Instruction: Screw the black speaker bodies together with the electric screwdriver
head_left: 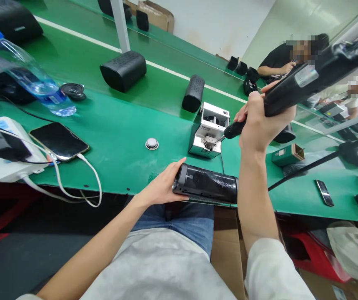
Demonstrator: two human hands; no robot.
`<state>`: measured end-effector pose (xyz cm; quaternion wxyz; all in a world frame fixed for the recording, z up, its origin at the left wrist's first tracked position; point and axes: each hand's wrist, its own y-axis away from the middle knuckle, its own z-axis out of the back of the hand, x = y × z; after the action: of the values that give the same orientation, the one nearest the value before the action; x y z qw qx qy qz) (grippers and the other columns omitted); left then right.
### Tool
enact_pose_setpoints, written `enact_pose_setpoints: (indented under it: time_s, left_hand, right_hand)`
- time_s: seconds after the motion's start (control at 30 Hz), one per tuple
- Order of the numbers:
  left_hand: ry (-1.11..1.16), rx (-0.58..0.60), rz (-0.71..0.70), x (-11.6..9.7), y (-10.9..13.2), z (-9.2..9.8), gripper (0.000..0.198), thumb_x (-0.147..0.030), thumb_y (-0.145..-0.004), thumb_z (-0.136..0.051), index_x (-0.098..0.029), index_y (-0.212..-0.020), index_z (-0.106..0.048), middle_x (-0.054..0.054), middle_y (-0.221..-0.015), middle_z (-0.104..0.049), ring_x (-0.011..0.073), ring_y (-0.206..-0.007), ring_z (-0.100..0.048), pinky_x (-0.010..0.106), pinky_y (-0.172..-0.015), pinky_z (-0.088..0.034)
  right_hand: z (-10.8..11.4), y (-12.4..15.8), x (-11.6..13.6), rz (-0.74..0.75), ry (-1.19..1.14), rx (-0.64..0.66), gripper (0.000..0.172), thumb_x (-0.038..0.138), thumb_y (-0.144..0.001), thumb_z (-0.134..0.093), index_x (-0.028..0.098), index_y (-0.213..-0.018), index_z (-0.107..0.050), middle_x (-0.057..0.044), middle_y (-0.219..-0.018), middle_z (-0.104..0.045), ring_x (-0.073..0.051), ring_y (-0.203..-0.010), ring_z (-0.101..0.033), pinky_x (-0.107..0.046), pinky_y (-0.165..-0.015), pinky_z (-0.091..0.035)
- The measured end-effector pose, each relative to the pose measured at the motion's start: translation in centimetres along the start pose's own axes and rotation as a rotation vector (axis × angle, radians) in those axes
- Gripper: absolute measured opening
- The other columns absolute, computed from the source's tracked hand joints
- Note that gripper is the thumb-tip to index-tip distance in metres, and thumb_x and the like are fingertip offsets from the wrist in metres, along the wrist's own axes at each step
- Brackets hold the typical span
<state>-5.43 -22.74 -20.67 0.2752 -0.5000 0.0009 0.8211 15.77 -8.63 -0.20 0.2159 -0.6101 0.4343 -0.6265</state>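
My left hand (165, 183) grips the left end of a black speaker housing (210, 183), which lies on its side at the front edge of the green bench. Its open face shows a glossy, dotted inside. My right hand (256, 121) is wrapped round a black electric screwdriver (286, 89) held at a slant above the bench. The screwdriver's bit reaches the front of a small silver screw feeder (210, 129), just beyond the housing. Whether a screw sits on the bit is too small to tell. Left of the feeder lies a round silver speaker driver (151, 143).
At left are a water bottle (38, 79), a phone (59, 141) and a white power strip (10, 150) with loose cables. Black speakers (124, 71) stand on the green conveyor (163, 85) behind. A dark slanted rod (304, 171) crosses at right; co-workers (279, 62) sit beyond.
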Motion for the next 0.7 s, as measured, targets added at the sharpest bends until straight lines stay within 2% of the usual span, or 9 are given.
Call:
enact_pose_setpoints:
  time_s: [0.17, 0.33, 0.43, 0.57, 0.7]
  left_hand:
    - [-0.004, 0.001, -0.002, -0.1, 0.0, 0.0, 0.144, -0.044, -0.081, -0.106, -0.032, -0.186, -0.009, 0.025, -0.183, -0.041, 0.0505, -0.170, -0.045, 0.072, -0.137, -0.045]
    - [-0.011, 0.009, 0.012, -0.3, -0.1, 0.1, 0.143, -0.043, -0.081, -0.106, -0.031, -0.186, -0.009, 0.026, -0.182, -0.042, 0.0502, -0.170, -0.045, 0.071, -0.137, -0.045]
    - [-0.010, 0.010, 0.002, -0.3, -0.1, 0.1, 0.142, -0.046, -0.083, -0.105, -0.031, -0.186, -0.008, 0.025, -0.181, -0.043, 0.0500, -0.170, -0.045, 0.070, -0.137, -0.046]
    - [-0.011, 0.005, 0.000, -0.1, 0.0, 0.0, 0.142, -0.047, -0.083, -0.105, -0.033, -0.186, -0.008, 0.024, -0.182, -0.043, 0.0500, -0.169, -0.046, 0.071, -0.136, -0.046]
    - [-0.008, 0.005, 0.003, -0.1, 0.0, 0.0, 0.143, -0.047, -0.082, -0.105, -0.032, -0.186, -0.009, 0.025, -0.182, -0.042, 0.0504, -0.169, -0.045, 0.071, -0.136, -0.046]
  right_hand:
    - [0.4, 0.0, -0.1, -0.021, -0.030, 0.011, 0.019, 0.026, -0.100, -0.078, 0.031, -0.100, -0.060, 0.010, -0.064, -0.044, -0.015, -0.043, -0.046, -0.034, -0.045, -0.040]
    - [1.0, -0.5, -0.1, 0.008, -0.047, -0.016, 0.020, 0.027, -0.100, -0.075, 0.032, -0.096, -0.056, 0.010, -0.062, -0.039, -0.014, -0.043, -0.042, -0.035, -0.045, -0.041]
    - [0.9, -0.7, -0.8, 0.026, -0.018, -0.018, 0.020, 0.030, -0.100, -0.074, 0.033, -0.097, -0.055, 0.009, -0.064, -0.041, -0.015, -0.044, -0.042, -0.036, -0.046, -0.044]
    - [0.6, -0.7, -2.0, -0.039, 0.023, -0.003, 0.022, 0.035, -0.102, -0.074, 0.034, -0.104, -0.053, 0.007, -0.070, -0.047, -0.016, -0.046, -0.046, -0.038, -0.047, -0.046]
    - [0.6, -0.8, -2.7, -0.068, 0.024, 0.013, 0.025, 0.034, -0.103, -0.075, 0.034, -0.106, -0.051, 0.008, -0.071, -0.047, -0.016, -0.046, -0.046, -0.038, -0.047, -0.046]
